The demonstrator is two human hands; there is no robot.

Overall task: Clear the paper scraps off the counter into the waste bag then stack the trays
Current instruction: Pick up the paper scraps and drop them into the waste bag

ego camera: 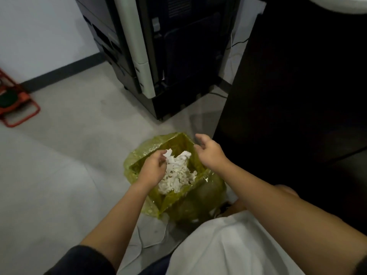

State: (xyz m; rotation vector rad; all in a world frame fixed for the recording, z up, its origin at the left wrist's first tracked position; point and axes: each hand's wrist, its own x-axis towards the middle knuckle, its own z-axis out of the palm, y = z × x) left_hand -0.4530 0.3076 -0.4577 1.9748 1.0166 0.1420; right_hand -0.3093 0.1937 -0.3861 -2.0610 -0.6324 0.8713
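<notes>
A yellow-green waste bag stands open on the floor below me, with a heap of white paper scraps inside. My left hand hovers over the bag's mouth, its fingers curled round a crumpled white scrap. My right hand hangs over the bag's far right rim with loosely curled fingers and holds nothing. No trays are in view, and the counter top is hidden from here.
A tall dark copier stands behind the bag. A dark cabinet side rises at the right. An orange metal frame lies on the grey floor at the far left. White cables run across the floor near my legs.
</notes>
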